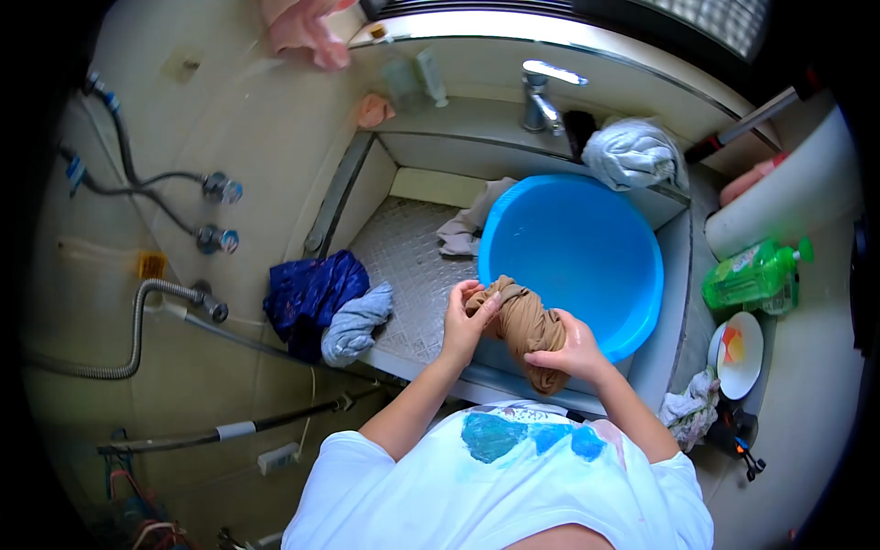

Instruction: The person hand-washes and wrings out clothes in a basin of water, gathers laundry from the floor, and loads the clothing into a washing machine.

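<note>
A twisted, bunched-up brown cloth (522,325) is held between my two hands, over the near rim of a blue basin (577,238). My left hand (467,316) grips its upper left end, thumb on top. Around the lower right part, my right hand (573,350) is closed, with the thumb toward the cloth's end. Inside the basin, the visible bottom is plain blue. The basin stands in a tiled sink (394,243), and a greyish cloth (469,225) lies by its left side.
Dark blue fabric (312,298) and a twisted light blue cloth (357,325) lie on the sink's left edge. Behind the basin are a faucet (541,101) and a rolled pale cloth (634,154). At right sit a green bottle (747,275) and a white bowl (738,362).
</note>
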Available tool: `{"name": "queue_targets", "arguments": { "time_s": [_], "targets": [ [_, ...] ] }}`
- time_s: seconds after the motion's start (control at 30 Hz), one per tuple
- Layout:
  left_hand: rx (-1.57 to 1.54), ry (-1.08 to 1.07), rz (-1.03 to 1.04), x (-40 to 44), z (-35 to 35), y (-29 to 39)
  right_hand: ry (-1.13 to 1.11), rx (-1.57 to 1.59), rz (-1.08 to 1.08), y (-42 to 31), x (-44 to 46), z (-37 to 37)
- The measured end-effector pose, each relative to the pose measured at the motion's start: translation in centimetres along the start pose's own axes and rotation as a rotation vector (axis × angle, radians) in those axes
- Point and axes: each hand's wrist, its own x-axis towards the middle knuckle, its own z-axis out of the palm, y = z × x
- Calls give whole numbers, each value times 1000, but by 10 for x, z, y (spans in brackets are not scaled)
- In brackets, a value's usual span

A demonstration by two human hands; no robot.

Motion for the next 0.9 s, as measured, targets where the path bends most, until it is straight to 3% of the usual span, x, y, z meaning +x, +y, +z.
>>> {"name": "queue_targets", "arguments": {
  "time_s": [0.17,0.27,0.43,0.47,0.53,0.63,0.67,0.77,0.8,0.83,0.9],
  "targets": [
    [13,64,71,-19,-19,13,-77,95,-8,-31,1,15],
    [7,110,119,-31,-35,56,-135,204,-49,-54,5,27],
    [13,240,439,-40,-88,87,-122,267,-110,-72,28,67],
    [-14,275,548,-44,-97,94,-133,110,-189,-76,33,76],
    [-8,272,545,-50,-117,104,-212,-183,-361,-75,44,96],
    [14,290,510,-53,-122,110,-511,-363,-14,-72,62,128],
    [244,181,480,-52,-125,106,-392,-493,-258,-49,68,137],
    [744,-88,535,-45,-121,88,-341,-475,-226,-10,81,140],
    [894,-161,504,-48,-116,93,-306,-418,-423,-13,84,140],
    [890,-171,505,-51,-115,95,-299,-419,-415,-16,80,133],
    [960,-198,471,-50,-111,99,-417,-376,-36,-33,71,113]
  ]
}}
